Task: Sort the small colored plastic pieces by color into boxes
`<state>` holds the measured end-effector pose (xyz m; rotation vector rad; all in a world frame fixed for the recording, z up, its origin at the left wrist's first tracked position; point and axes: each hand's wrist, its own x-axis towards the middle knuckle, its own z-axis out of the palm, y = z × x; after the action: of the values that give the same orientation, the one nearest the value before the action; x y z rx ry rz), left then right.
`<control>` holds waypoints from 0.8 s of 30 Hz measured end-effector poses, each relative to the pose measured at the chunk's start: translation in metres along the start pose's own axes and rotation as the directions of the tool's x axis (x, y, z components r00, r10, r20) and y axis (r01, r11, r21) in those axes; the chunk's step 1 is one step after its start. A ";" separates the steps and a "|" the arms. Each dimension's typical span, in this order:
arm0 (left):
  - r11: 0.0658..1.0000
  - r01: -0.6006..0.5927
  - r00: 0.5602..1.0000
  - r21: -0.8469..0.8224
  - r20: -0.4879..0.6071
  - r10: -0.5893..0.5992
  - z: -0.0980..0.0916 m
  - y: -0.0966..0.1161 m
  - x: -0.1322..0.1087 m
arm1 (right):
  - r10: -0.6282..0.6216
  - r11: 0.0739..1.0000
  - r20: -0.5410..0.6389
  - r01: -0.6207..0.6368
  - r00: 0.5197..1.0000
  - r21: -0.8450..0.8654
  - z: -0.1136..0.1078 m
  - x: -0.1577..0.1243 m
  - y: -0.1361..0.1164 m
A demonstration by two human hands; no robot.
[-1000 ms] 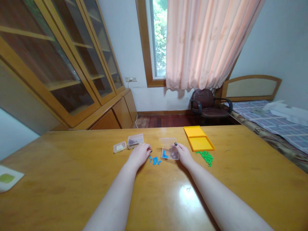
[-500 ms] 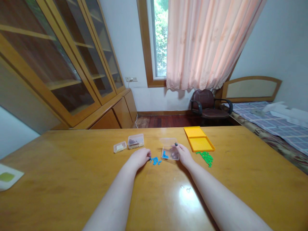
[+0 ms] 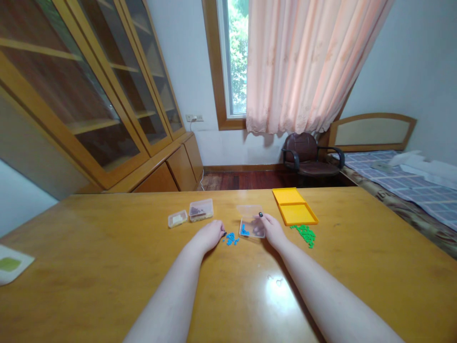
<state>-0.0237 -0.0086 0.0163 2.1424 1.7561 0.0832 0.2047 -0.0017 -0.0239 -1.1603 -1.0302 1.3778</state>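
Observation:
My left hand (image 3: 210, 234) rests on the wooden table (image 3: 107, 267) with its fingers curled together, fingertips touching the left edge of a small pile of blue beads (image 3: 231, 238). What the fingertips pinch, if anything, is too small to see. My right hand (image 3: 272, 228) holds the right side of a small clear plastic box (image 3: 252, 226), its lid open behind it. A few blue beads lie in the box's left corner.
Two small closed clear boxes (image 3: 177, 218) (image 3: 201, 209) stand to the left. An open yellow case (image 3: 294, 212) lies to the right, with a pile of green beads (image 3: 305, 233) in front of it. A white packet (image 3: 10, 264) lies at the table's left edge. A chair and bed stand beyond.
My left hand has slid a little right and toward me, from near the brown-filled box down to the blue bead pile. My right hand stays on the clear box.

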 end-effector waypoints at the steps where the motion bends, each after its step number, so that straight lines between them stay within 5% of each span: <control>1: 1.000 -0.006 1.000 0.008 -0.013 0.006 0.001 0.001 0.000 | 0.002 1.000 0.003 -0.002 1.000 0.005 0.000 0.000 0.000; 11: 0.959 -0.043 0.992 0.279 -0.099 0.073 0.017 0.016 0.011 | 0.002 1.000 0.005 -0.002 1.000 -0.011 0.000 -0.001 -0.002; 20: 0.965 -0.002 0.989 0.262 -0.140 0.040 0.021 0.021 0.017 | 0.000 1.000 0.013 0.000 1.000 0.003 -0.001 0.001 0.003; 24: 0.981 -0.089 0.980 0.172 -0.161 0.118 0.010 0.012 0.011 | -0.007 1.000 0.028 0.007 1.000 0.002 -0.001 0.001 0.001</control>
<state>-0.0077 -0.0028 0.0084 2.4099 1.7989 0.1594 0.2051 -0.0013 -0.0255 -1.1373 -1.0516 1.3933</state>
